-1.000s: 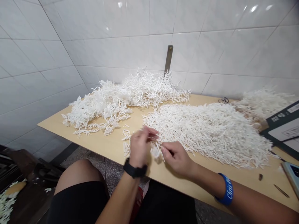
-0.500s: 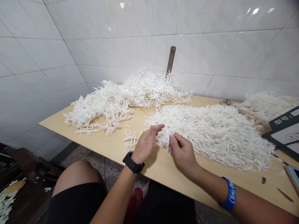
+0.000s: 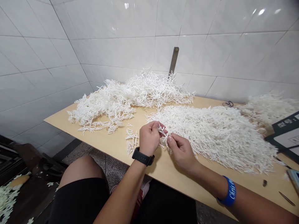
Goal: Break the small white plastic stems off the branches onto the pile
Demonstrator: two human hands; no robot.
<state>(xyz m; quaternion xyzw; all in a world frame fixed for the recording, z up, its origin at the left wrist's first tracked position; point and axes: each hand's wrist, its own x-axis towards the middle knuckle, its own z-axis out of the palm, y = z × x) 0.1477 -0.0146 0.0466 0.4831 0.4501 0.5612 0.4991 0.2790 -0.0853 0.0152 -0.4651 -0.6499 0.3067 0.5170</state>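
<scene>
Between my two hands is a small white branched plastic piece (image 3: 161, 130). My left hand (image 3: 150, 137), with a black watch on the wrist, pinches it from the left. Thumb and bent fingers of my right hand (image 3: 183, 151) close on its other side, and a blue wristband sits on that forearm. Just beyond my hands spreads a wide pile of short white plastic bits (image 3: 217, 133). Farther back on the left lies a tangled heap of white branched strands (image 3: 116, 96). A few loose branched pieces (image 3: 132, 138) lie left of my left hand.
The wooden table (image 3: 93, 140) stands against a tiled wall, a metal strip (image 3: 173, 60) upright behind the heap. At the right are a dark box (image 3: 287, 133), a phone-like object (image 3: 293, 180), a thin pointed stick (image 3: 287, 198) and another white pile (image 3: 273, 105).
My left hand was spread open beside my right. It has turned over and closed on the branched piece. My right hand stays pinched in nearly the same place.
</scene>
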